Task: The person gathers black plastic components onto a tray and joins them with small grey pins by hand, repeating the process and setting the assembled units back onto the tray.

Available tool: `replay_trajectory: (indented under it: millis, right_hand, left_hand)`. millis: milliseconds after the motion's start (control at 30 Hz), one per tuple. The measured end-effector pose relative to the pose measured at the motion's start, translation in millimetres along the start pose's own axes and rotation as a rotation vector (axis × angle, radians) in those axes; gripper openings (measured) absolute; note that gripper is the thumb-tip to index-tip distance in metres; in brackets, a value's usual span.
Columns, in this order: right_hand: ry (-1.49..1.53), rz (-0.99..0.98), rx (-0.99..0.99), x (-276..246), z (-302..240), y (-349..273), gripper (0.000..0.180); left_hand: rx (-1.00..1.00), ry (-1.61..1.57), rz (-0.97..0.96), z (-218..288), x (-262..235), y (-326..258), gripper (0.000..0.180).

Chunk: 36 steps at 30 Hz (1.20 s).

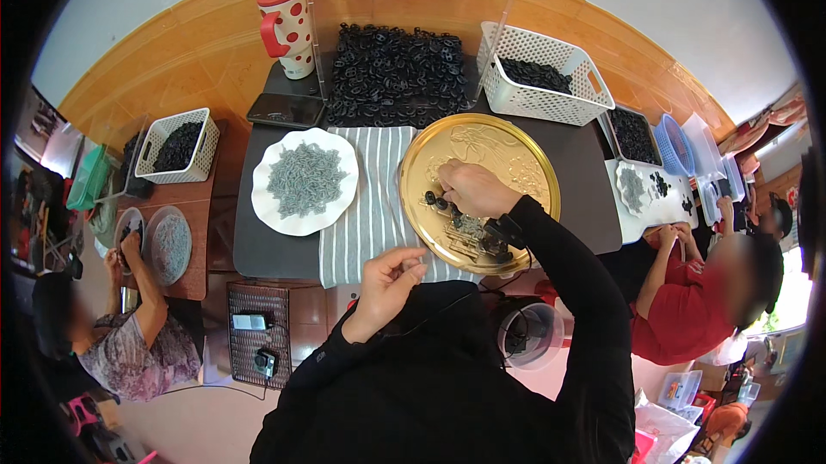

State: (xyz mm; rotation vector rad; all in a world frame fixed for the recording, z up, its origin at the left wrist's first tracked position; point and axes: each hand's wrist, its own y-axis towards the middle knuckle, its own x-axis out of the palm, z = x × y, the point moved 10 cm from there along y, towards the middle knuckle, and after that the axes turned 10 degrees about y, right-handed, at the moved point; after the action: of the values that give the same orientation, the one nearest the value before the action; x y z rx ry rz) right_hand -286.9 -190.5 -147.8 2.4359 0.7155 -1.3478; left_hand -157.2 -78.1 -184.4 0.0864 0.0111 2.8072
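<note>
Our right hand (471, 190): fingers bunched, contents hidden, gold tray (527, 144) beneath. Our left hand (385, 289): loosely curled, contents unclear, striped cloth (365, 173) beyond.

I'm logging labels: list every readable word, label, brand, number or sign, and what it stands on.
None is legible.
Red-dotted mug: faint mark near its base, too small to read.
Black left sleeve: small pale mark, too small to read.

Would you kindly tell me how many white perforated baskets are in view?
2: one basket at the back right of the dark table, another basket on the brown table to the left. More may be hidden in the cluttered edges.
</note>
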Motion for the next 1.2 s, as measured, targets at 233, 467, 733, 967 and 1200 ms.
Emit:
replay_trajectory:
  millis: [233,467,733,967,1200]
  right_hand:
    - [0.559,0.156,0.022,-26.8,-27.0,-32.9,0.006]
    - [0.658,0.187,-0.168,-9.9,-85.9,-87.3,0.008]
    - [0.756,0.556,-0.311,-99.2,-140.1,-130.2,0.020]
    - [1.130,0.546,-0.510,-92.0,-246.2,-172.0,0.025]
    - [1.137,0.474,-0.565,-118.6,-210.0,-204.6,0.021]
  left_hand:
    - [0.041,-0.024,0.059,10.7,-4.1,1.1,0.021]
    - [0.002,-0.238,-0.014,17.3,20.7,9.8,0.022]
    - [-0.072,-0.243,-0.031,4.2,19.2,14.9,0.020]
    - [-0.151,-0.271,0.058,-1.0,16.1,11.5,0.020]
    - [-0.048,-0.227,0.086,6.8,5.5,4.0,0.020]
